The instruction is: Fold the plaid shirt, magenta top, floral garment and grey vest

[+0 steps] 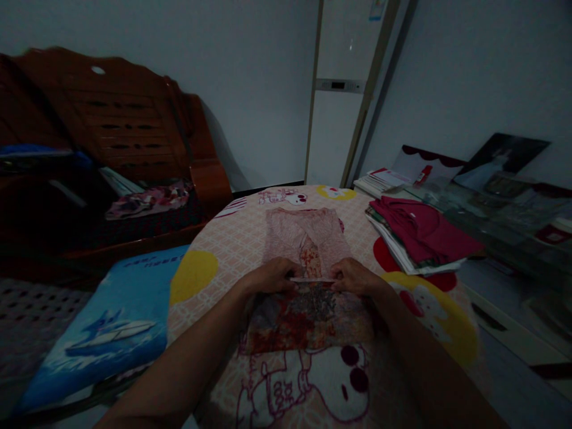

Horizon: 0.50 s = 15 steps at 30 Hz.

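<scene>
A pinkish garment (308,238) with a red, orange and grey pattern on its lower part lies on a round table with a printed cloth (236,250). My left hand (277,275) pinches the left part of a light edge running across the garment's middle. On the right part of that same edge, my right hand (353,276) is closed in a pinch. A short stretch of the edge shows between the two hands. The patterned part spreads below them, towards me.
Folded dark red clothing (424,229) rests on a white stack at the table's right, beside a glass-topped cabinet (500,238). A wooden bench (125,125) holding cloth stands at the left, behind a blue boat-printed item (134,298). A tall white appliance (335,131) stands behind.
</scene>
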Motion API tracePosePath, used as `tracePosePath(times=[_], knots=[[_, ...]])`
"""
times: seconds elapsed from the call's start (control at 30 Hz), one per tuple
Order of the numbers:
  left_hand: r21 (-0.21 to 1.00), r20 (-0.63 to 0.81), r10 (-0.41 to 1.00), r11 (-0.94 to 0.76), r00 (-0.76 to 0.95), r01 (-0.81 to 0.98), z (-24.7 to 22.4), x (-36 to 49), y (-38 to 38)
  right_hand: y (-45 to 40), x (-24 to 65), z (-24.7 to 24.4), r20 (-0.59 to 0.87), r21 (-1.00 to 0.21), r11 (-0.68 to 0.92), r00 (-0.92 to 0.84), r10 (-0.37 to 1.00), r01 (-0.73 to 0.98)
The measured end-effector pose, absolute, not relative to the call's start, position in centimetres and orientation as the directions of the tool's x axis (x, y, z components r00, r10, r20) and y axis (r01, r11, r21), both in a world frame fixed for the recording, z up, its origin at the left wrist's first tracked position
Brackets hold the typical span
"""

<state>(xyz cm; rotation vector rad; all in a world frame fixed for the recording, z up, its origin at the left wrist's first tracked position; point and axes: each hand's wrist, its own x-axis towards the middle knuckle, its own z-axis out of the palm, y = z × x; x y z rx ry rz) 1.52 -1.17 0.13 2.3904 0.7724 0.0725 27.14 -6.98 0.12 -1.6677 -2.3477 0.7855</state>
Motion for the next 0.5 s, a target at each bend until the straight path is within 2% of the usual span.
tracePosePath(times=[0.17,0.33,0.5], knots=[[0.578,-0.111,0.528,-0.655,0.842,0.487,-0.25,1.51,-1.06,-7.50,27.33,-0.37,-0.068,-0.455,0.345,-0.419,0.906,0.821],[0.577,-0.127,0.529,-0.649,0.839,0.496,-0.40,1.54,-1.00,-7.33,27.53,-0.33,-0.156,-0.397,0.224,-0.305,0.939,0.890],[0.600,-0.139,0.530,-0.627,0.836,0.497,-0.24,1.30,-0.82,-7.15,27.60,0.00,-0.197,-0.476,0.222,-0.349,0.916,0.851]])
